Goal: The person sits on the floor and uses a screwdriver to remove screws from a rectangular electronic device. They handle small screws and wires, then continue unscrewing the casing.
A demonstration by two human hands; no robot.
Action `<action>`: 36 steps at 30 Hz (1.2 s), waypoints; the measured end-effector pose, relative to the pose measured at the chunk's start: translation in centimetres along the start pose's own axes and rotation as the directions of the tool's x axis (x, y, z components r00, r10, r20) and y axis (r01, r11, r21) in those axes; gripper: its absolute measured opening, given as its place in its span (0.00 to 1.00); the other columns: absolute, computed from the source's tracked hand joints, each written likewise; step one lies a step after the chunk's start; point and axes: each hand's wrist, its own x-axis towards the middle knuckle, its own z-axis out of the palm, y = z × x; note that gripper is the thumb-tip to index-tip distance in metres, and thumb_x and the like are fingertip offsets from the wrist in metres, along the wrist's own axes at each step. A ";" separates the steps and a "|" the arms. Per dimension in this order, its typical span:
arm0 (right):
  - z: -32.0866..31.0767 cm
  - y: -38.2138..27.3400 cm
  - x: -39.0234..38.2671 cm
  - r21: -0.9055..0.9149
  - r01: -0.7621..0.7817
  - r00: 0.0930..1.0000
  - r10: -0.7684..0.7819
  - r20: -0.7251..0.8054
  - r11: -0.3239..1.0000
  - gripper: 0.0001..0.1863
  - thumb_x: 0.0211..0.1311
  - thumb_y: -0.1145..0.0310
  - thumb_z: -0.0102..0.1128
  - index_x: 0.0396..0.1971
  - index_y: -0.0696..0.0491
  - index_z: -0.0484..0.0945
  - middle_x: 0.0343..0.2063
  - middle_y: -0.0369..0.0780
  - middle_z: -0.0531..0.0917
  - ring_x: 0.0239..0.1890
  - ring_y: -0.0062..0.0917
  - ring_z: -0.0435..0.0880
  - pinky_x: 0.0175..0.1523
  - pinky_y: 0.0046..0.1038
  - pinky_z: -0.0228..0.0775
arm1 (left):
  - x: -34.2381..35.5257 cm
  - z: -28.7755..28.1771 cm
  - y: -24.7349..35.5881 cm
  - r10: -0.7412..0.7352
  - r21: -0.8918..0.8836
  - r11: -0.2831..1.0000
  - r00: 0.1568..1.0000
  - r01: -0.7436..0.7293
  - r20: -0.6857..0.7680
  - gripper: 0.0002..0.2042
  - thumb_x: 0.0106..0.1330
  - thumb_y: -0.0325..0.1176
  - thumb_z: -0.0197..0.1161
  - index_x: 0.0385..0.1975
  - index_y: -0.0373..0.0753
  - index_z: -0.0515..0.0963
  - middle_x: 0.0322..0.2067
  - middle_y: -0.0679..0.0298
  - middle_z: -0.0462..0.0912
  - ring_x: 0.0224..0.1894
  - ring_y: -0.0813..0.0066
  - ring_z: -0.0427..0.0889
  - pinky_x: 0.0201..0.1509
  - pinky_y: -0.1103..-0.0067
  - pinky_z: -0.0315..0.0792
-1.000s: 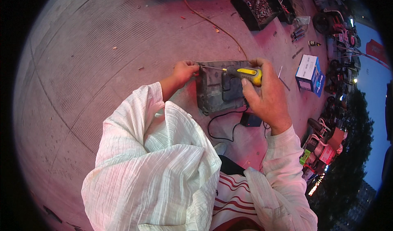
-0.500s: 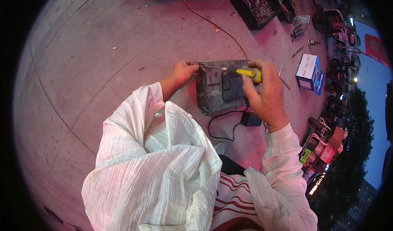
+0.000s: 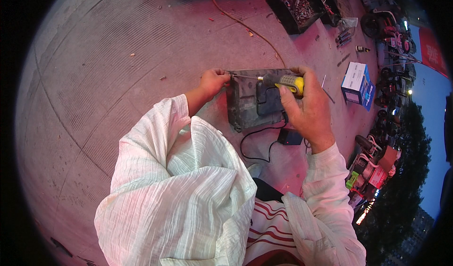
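Observation:
My right hand [image 3: 311,108] is wrapped round the handle of a yellow and black screwdriver [image 3: 291,83]. Its thin metal shaft points left across the top edge of a dark, dusty, box-shaped case [image 3: 243,108] with a black handle [image 3: 261,98]. At the case's far left corner, my left hand [image 3: 214,83] is closed, thumb and finger pinched around the screwdriver's tip. Whether a screw is also between those fingers is too small to tell. The case lies on the concrete floor in front of me.
A small black box [image 3: 289,137] with a black cable [image 3: 241,147] lies near the case. To the right stands a blue and white carton [image 3: 357,84]. Farther off are a black bin [image 3: 288,23] of small metal parts, a hose [image 3: 250,28] on the ground, and parked motorbikes [image 3: 373,23].
The screwdriver's handle has turned in my right hand, showing its dark textured grip. My left hand stays at the case's corner.

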 end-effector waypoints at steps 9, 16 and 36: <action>-0.2 -0.1 0.1 -0.020 0.005 0.999 -0.005 0.034 1.000 0.19 0.53 0.69 0.61 0.44 0.56 0.68 0.38 0.49 0.75 0.40 0.46 0.77 0.43 0.37 0.70 | 0.3 -0.1 -0.4 0.017 0.034 0.999 1.000 -0.017 -0.017 0.04 0.55 0.26 0.62 0.27 0.33 0.78 0.25 0.64 0.80 0.27 0.77 0.78 0.33 0.80 0.72; 0.1 0.1 0.3 0.036 -0.018 1.000 0.018 -0.002 0.999 0.19 0.54 0.69 0.60 0.45 0.57 0.67 0.37 0.51 0.76 0.39 0.48 0.77 0.42 0.38 0.69 | 0.3 -0.2 -0.3 0.022 0.100 0.995 1.000 -0.021 -0.010 0.06 0.59 0.28 0.60 0.31 0.32 0.77 0.30 0.62 0.81 0.31 0.75 0.79 0.37 0.79 0.74; 0.0 0.3 0.1 0.018 0.048 0.999 -0.048 0.006 0.999 0.21 0.54 0.70 0.61 0.46 0.58 0.66 0.40 0.51 0.76 0.42 0.46 0.77 0.44 0.37 0.69 | -3.3 1.0 -0.2 0.184 0.174 0.970 0.981 -0.171 -0.062 0.13 0.62 0.24 0.58 0.46 0.29 0.76 0.43 0.57 0.81 0.45 0.72 0.79 0.52 0.78 0.71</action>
